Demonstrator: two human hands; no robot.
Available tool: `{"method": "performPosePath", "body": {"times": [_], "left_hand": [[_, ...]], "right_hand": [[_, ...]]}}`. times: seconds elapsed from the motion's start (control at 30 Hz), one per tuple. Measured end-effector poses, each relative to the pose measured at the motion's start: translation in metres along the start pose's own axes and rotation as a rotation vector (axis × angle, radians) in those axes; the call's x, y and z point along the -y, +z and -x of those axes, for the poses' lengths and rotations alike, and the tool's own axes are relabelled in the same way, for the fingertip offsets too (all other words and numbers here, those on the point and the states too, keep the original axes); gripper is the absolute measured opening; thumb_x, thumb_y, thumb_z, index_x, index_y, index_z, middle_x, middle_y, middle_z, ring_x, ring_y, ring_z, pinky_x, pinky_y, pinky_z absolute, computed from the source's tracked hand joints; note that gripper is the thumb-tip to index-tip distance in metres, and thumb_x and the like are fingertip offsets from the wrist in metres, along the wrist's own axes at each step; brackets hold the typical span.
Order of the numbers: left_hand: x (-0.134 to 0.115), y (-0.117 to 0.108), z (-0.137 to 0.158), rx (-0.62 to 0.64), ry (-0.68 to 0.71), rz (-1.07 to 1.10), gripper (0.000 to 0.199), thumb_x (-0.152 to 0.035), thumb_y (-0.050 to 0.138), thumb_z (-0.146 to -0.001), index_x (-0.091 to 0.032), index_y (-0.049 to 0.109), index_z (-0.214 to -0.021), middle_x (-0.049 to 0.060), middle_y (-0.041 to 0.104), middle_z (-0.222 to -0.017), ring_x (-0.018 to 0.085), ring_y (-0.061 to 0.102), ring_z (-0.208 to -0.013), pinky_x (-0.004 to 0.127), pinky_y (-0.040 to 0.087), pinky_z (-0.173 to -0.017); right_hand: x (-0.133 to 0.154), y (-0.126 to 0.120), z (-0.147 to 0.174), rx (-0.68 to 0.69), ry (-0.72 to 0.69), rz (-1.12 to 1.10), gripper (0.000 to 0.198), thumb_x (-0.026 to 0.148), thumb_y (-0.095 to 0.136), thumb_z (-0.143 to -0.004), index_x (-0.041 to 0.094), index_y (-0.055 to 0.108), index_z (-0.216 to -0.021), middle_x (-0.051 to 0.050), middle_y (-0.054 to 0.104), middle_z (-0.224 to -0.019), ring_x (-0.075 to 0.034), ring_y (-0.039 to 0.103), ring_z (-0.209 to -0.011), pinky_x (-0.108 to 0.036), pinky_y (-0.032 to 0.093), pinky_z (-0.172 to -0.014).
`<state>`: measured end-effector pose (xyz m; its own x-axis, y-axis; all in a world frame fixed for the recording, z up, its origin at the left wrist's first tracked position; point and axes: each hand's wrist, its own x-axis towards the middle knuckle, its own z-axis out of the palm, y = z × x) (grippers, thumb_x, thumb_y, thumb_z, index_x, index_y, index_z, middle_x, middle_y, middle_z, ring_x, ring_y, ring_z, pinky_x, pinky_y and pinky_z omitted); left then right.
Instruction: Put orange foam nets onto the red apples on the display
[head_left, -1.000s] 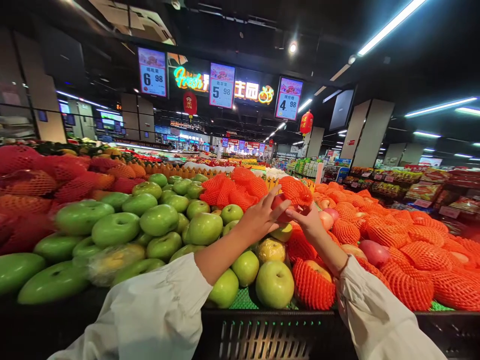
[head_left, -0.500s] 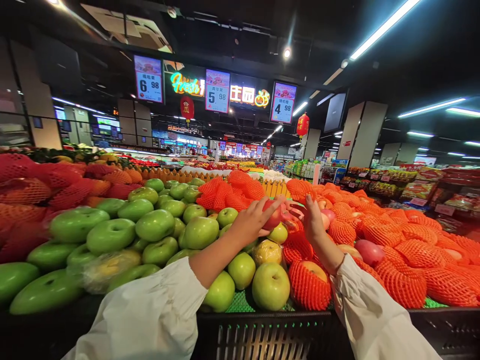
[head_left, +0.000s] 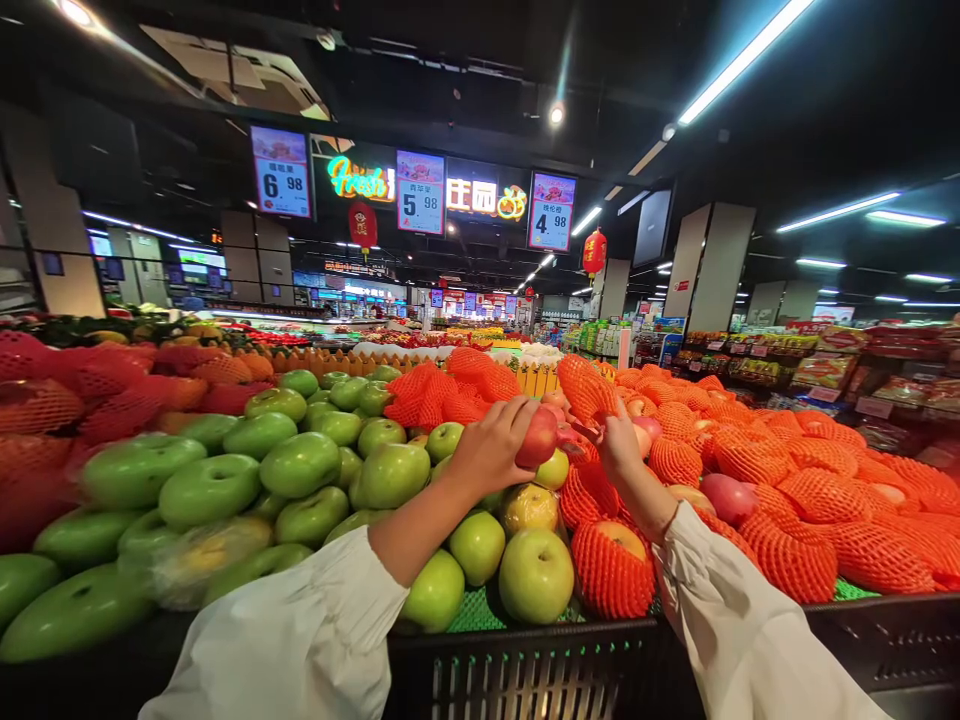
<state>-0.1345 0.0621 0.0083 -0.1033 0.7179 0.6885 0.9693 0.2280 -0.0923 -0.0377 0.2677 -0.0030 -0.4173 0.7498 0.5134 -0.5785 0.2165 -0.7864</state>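
My left hand (head_left: 491,445) curls around a red apple (head_left: 538,437), holding it above the front of the fruit display. Just right of it, my right hand (head_left: 621,440) has its fingers closed at the lower end of an orange foam net sleeve (head_left: 585,388). The fingertips are partly hidden, and whether the sleeve has fruit inside cannot be made out. Below the hands lie a green apple (head_left: 536,573), a yellowish fruit in clear wrap (head_left: 529,508) and a fruit in an orange foam net (head_left: 613,570).
Green apples (head_left: 304,463) are heaped to the left, with red-netted fruit (head_left: 112,385) beyond. Orange-netted fruit (head_left: 802,500) fills the right side. A black crate edge (head_left: 525,640) runs along the front. Price signs (head_left: 420,192) hang overhead.
My left hand has closed more fully around the red apple. My right hand's fingers, spread before, have closed at the foam net sleeve, which now stands more upright. The view has shifted slightly.
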Motion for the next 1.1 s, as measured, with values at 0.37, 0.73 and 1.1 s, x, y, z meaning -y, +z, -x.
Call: {"method": "performPosePath", "body": {"times": [0.37,0.73,1.1], "left_hand": [[-0.001,0.001,0.000,-0.003,-0.008,-0.087,0.090,-0.041,0.081,-0.072,-0.008,0.045,-0.148,0.016,0.016,-0.168,0.033,0.051,-0.134,0.045,0.057,-0.094],[0.000,0.004,0.002,-0.038,0.099,-0.029,0.096,-0.044,0.082,-0.070,-0.007,0.043,-0.149,0.022,0.021,-0.165,0.034,0.056,-0.130,0.045,0.059,-0.088],[-0.001,0.011,0.002,-0.077,0.301,0.013,0.084,-0.045,0.086,-0.065,-0.007,0.055,-0.133,0.021,0.063,-0.126,0.036,0.060,-0.120,0.050,0.055,-0.096]], "right_hand": [[0.003,-0.002,-0.001,0.026,-0.007,0.045,0.050,0.030,0.062,-0.052,0.019,0.058,-0.101,0.007,0.047,-0.061,-0.009,0.033,-0.050,-0.023,0.023,-0.046],[0.015,0.002,0.005,0.001,-0.130,0.021,0.044,0.027,0.061,-0.050,0.021,0.051,-0.092,0.007,0.049,-0.059,-0.012,0.043,-0.054,-0.024,0.037,-0.052],[0.006,0.000,0.005,0.011,-0.216,0.170,0.030,0.026,0.058,-0.052,0.020,0.043,-0.077,0.004,0.042,-0.065,-0.010,0.034,-0.058,-0.023,0.027,-0.051]]}}
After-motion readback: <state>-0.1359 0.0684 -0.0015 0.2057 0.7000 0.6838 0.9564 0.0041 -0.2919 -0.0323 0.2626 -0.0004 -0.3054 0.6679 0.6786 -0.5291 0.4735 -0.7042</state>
